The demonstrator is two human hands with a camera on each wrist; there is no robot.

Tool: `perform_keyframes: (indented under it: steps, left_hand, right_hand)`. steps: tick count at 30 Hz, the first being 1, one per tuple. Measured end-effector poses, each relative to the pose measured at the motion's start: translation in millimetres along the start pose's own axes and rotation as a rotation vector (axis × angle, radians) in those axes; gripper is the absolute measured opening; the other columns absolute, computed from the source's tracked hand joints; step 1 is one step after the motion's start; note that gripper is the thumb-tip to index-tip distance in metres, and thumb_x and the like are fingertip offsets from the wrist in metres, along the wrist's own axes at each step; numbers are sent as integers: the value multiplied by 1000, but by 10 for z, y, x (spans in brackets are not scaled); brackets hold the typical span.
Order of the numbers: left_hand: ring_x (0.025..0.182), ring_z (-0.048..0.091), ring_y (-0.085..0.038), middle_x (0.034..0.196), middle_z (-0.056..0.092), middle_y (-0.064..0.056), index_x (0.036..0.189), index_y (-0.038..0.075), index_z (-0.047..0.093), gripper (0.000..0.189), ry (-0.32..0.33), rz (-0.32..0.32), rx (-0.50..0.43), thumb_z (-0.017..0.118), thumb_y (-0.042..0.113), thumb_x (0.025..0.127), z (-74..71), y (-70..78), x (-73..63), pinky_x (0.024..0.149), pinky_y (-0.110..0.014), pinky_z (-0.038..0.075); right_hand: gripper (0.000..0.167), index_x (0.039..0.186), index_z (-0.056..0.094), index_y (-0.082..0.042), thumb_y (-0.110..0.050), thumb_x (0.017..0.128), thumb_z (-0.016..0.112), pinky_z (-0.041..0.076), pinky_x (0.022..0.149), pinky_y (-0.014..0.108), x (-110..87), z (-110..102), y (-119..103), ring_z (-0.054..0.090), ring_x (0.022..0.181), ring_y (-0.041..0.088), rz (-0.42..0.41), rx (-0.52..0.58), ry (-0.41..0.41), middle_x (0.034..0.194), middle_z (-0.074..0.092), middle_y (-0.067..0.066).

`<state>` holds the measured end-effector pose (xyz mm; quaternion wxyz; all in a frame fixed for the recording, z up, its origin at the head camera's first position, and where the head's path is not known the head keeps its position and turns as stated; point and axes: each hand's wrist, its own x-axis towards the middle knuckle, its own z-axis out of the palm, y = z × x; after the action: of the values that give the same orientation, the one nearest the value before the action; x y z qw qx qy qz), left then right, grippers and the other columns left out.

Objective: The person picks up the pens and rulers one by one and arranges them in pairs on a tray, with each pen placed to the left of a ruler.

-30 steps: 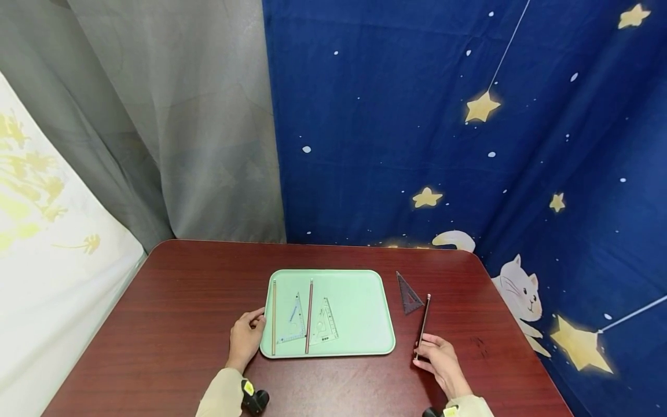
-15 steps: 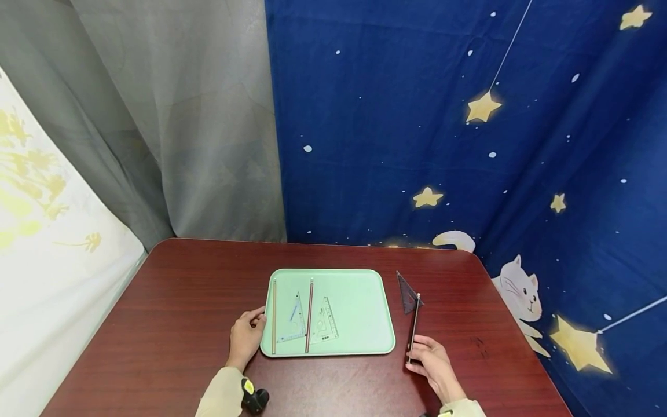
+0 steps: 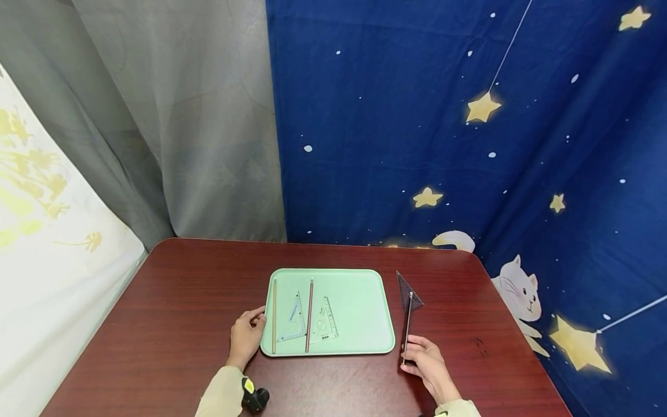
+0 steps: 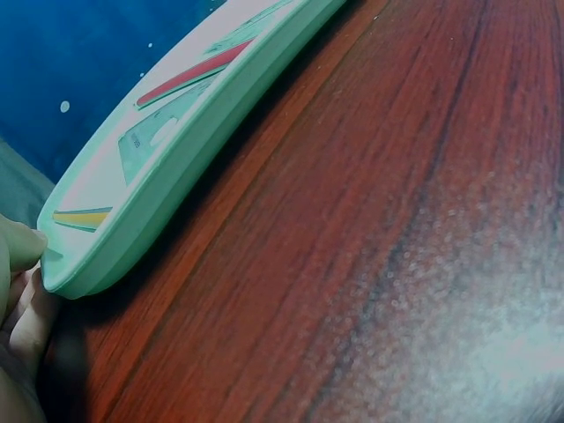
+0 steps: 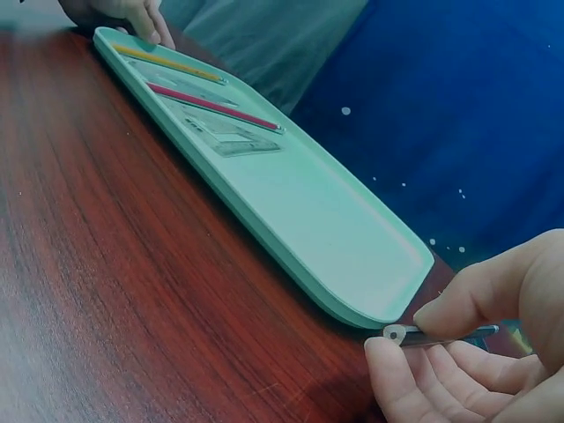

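Observation:
My right hand (image 3: pixel 424 365) pinches a dark pencil (image 3: pixel 407 327) near its lower end, to the right of the pale green tray (image 3: pixel 365 313). In the right wrist view the near end of the dark pencil (image 5: pixel 432 337) lies between thumb and fingers, close to the tray's corner. My left hand (image 3: pixel 247 339) grips the tray's left rim, with the thumb at the edge in the left wrist view. On the tray lie a yellow pencil (image 3: pixel 274 324), a red pencil (image 3: pixel 310 318) and two clear set squares, one (image 3: pixel 299 324) between the pencils, the other (image 3: pixel 328 324) right of the red one.
A dark set square (image 3: pixel 403 289) lies on the brown table (image 3: pixel 182 313) right of the tray, overlapped by the dark pencil's far end in the head view. Behind the table hang a grey curtain (image 3: pixel 219 145) and a blue star-printed curtain (image 3: pixel 365 145).
My right hand has moved left with the dark pencil, toward the tray, so the pencil's far end now overlaps the dark set square. The left hand and tray have stayed in place.

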<state>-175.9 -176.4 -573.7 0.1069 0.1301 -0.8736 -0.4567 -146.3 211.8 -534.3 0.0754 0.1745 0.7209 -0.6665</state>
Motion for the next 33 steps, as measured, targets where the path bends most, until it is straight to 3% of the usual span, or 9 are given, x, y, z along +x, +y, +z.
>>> perform_keyframes:
  steps: [15,23,33]
  left_hand:
    - [72,53,-10,89,64,-7,119,3,67,29,4,10,4,57,12,93,-16,20,-8,69,-29,39]
    - [71,54,-10,89,64,-7,119,3,67,29,-3,8,-5,57,11,93,-18,14,-12,68,-28,39]
    - [71,52,-9,86,64,-5,114,3,69,27,30,13,2,59,10,90,19,-10,11,67,-27,39]
  right_hand:
    - [54,126,45,16,14,74,58,53,59,30,-16,77,-70,60,69,17,-9,-16,-11,98,60,16]
    - [56,127,43,17,14,74,58,54,58,30,3,147,-99,61,71,16,-35,-14,-37,103,59,23]
    - [54,126,44,18,14,74,59,52,54,27,33,269,-119,59,66,13,-56,-21,-81,97,60,16]
